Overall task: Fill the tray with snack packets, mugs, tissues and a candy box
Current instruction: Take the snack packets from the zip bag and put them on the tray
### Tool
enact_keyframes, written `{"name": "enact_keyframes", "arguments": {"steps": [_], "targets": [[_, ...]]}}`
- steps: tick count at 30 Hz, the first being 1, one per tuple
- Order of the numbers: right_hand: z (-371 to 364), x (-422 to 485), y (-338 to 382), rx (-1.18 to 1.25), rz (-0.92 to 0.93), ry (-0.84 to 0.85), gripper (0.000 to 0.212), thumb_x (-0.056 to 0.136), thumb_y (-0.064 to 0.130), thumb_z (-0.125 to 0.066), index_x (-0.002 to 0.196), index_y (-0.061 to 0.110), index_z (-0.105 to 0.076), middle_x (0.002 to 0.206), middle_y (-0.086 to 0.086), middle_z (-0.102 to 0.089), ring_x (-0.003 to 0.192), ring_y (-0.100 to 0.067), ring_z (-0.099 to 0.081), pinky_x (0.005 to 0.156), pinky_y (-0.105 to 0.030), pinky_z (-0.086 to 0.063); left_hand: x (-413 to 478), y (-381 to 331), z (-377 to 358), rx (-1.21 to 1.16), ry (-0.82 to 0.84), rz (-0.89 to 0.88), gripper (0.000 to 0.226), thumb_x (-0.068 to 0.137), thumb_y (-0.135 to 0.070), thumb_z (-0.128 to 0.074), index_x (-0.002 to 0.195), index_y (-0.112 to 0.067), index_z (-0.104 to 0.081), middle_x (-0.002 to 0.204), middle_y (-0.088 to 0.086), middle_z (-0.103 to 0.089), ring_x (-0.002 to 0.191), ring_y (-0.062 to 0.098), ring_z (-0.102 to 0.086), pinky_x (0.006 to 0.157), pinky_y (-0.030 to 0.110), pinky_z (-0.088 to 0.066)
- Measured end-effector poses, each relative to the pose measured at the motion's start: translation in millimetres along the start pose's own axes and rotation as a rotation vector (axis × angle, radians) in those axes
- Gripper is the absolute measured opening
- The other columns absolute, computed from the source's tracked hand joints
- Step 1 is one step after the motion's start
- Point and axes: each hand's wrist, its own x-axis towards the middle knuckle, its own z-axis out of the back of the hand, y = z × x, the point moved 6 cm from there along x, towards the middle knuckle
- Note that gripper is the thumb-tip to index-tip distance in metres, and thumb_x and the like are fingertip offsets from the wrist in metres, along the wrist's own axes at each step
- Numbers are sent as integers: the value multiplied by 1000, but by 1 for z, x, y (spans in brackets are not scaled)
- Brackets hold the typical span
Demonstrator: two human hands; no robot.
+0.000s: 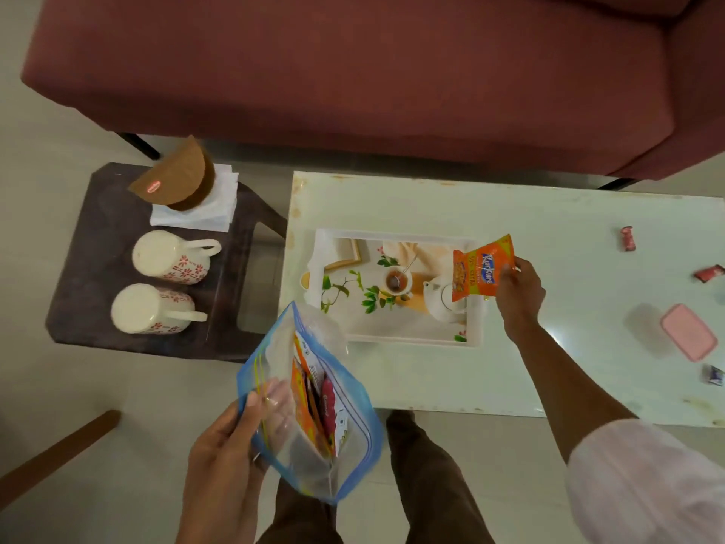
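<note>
A white tray [472,327] with a printed tea picture lies on the left part of the white table [549,214]. My right hand [518,292] pinches an orange snack packet [481,268] over the tray's right end. My left hand [231,441] grips a clear zip bag [314,402] with blue edges, held above the floor in front of the table; more snack packets [314,390] stand inside it. Two white mugs [168,257] [151,309] with red flowers lie on a dark side stool [98,229]. Folded tissues [204,214] sit behind them under a brown half-round box [176,180].
A maroon sofa [353,72] runs along the far side. On the table's right end lie a pink lidded box [686,337] and three wrapped candies [627,238] [708,272] [714,374]. My legs [423,484] stand at the table's near edge. A wooden piece [55,453] is at lower left.
</note>
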Motion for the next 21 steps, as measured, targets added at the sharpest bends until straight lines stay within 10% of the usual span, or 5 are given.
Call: {"name": "enact_keyframes", "arguments": {"steps": [6, 21], "targets": [[-33, 49, -25, 19, -14, 48, 34, 98, 28, -43, 126, 14, -57, 121, -8, -65, 109, -24, -61, 87, -32, -50, -3, 29, -22, -27, -5, -45, 26, 78, -23, -60, 80, -15, -84, 95, 10, -81, 89, 21, -77, 68, 31, -63], [3, 59, -33, -165, -43, 90, 43, 92, 31, -60, 128, 8, -54, 126, -12, -63, 113, -24, -58, 93, -29, -40, -3, 39, -43, -35, -66, 22, 24, 85, -21, -60, 88, -11, -82, 101, 11, -80, 89, 20, -78, 63, 23, -62]]}}
